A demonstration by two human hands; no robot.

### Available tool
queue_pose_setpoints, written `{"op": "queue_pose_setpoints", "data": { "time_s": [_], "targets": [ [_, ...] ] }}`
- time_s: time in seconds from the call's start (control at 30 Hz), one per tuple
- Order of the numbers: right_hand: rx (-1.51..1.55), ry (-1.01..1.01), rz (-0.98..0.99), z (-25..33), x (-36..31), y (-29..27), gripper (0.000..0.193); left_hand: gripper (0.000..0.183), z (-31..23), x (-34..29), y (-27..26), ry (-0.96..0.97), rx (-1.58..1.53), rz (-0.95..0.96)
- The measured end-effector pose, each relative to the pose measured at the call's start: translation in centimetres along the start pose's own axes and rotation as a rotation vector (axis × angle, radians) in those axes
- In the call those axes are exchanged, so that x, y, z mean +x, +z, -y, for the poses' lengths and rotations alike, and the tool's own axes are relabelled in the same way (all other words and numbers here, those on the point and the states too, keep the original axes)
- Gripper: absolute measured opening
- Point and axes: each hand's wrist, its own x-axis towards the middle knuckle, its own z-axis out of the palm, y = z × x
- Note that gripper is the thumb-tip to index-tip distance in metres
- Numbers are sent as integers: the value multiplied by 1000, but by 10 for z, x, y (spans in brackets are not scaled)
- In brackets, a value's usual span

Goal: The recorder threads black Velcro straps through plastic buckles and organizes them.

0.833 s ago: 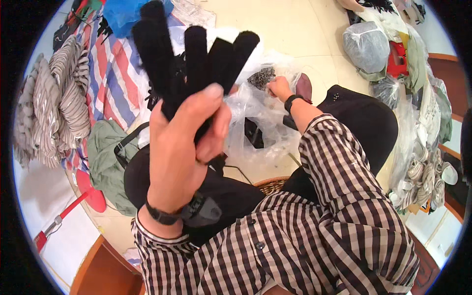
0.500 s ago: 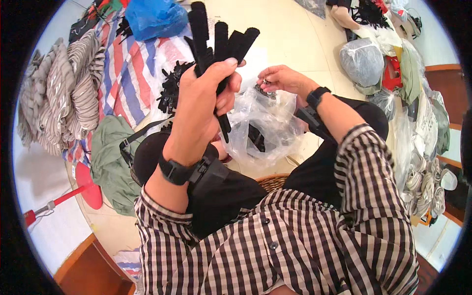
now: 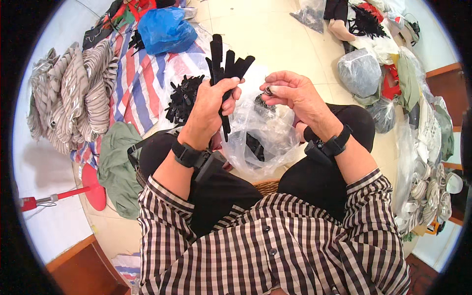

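Noted at far left: grey striped bundles (image 3: 73,98), with red disc (image 3: 94,188) below and green cloth (image 3: 118,169) alongside. Seen at upper left: striped sheet (image 3: 138,101), blue plastic bag (image 3: 166,32), black heap (image 3: 183,100). Found at centre: left hand (image 3: 209,109), fingers clenched around black strips (image 3: 217,61); clear plastic bag (image 3: 281,142), film veiling black contents (image 3: 254,146); right hand (image 3: 300,101), fingers pinching a small dark piece (image 3: 268,91), partly hidden. Recorded at right: wrapped bundle (image 3: 360,73), pale coils (image 3: 431,196).

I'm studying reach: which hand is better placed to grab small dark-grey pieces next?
Probably the right hand: it's nearest the small dark-grey pieces, though pinching something small; the left hand grips black strips.
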Motion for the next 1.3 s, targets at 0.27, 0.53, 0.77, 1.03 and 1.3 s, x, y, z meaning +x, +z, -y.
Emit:
{"op": "queue_pose_setpoints", "data": {
  "time_s": [0.27, 0.53, 0.77, 1.03, 1.3],
  "targets": [
    [275, 134, 84, -1, 1, -3, 22, 14, 0, -6, 8, -96, 48, 61],
    [123, 142, 133, -2, -6, 6, 23, 11, -3, -9, 11, -113, 80, 41],
    [259, 229, 167, -7, -2, 1, 27, 10, -4, -12, 10, -80, 110, 73],
    [292, 210, 129, -8, -5, 6, 31, 11, -5, -11, 9, -90, 93, 46],
    [245, 217, 151, -11, -6, 7, 23, 11, -5, -10, 8, -111, 128, 43]
  ]
}}
